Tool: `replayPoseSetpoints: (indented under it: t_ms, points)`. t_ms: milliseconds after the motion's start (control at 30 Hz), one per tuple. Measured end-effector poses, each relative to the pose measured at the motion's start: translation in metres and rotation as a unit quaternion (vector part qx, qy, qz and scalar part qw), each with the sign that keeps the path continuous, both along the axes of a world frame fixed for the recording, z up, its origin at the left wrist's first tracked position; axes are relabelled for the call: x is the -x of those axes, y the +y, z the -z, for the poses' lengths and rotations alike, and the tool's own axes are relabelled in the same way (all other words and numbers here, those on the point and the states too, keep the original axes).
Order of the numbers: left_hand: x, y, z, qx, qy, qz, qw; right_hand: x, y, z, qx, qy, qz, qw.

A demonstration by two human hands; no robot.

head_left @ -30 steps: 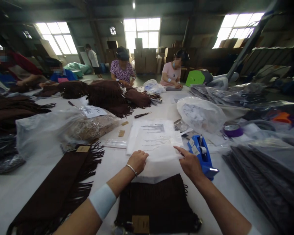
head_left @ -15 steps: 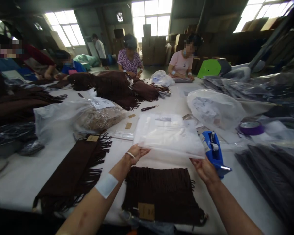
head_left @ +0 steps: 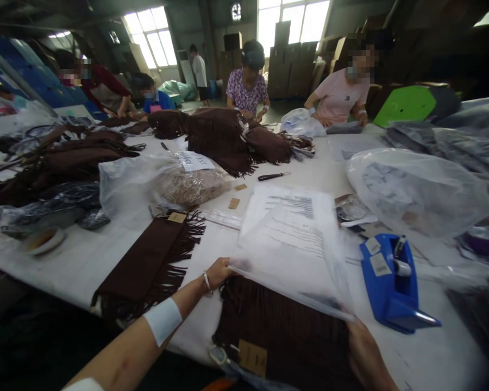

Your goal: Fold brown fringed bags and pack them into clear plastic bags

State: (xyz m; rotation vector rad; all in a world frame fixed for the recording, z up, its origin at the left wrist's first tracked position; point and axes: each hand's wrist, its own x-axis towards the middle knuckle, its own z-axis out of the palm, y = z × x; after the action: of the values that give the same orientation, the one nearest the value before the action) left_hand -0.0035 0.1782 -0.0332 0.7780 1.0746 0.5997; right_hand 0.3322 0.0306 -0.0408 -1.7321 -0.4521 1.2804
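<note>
Ok so the left hand (head_left: 218,274) and right hand (head_left: 364,358) are both pinched narrow on the lower edge of a clear poly bag (head_left: 293,255), with a printed sheet (head_left: 291,228) showing through it. The bag's held up at a tilt, its bottom edge hanging right over a dark brown suede fringed piece (head_left: 277,331) with a kraft tag (head_left: 252,357) on it. The right hand's partly cut off at the bottom of the shot. There's a thin bracelet (head_left: 206,281) and a white wrist wrap (head_left: 163,320) on the left arm.

Just left of that sits a second fringed strip (head_left: 142,266), and right of the bag is a blue tape dispenser (head_left: 391,277). Further up the white table (head_left: 85,260) there's a bag of tan fringe (head_left: 191,187), a dark-handled tool (head_left: 273,176), and a big soft heap of brown fringed suede (head_left: 224,136). A cloudy plastic bag of papers (head_left: 411,193) bulges on the right. Across the table, a person in a floral top (head_left: 246,81) and one in a pink tee (head_left: 338,98) are working, with cardboard boxes (head_left: 289,70) stacked behind them.
</note>
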Motion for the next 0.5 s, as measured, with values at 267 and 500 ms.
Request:
replayPoseSetpoints:
  t_ms: [267, 500]
  points:
    - [-0.016, -0.044, -0.018, 0.087, -0.046, -0.134, 0.986, -0.005, 0.005, -0.006, 0.045, -0.045, -0.109, 0.992]
    - [-0.009, -0.084, -0.034, 0.034, -0.020, -0.157, 0.987, -0.024, -0.015, 0.009, 0.009, -0.194, -0.188, 0.963]
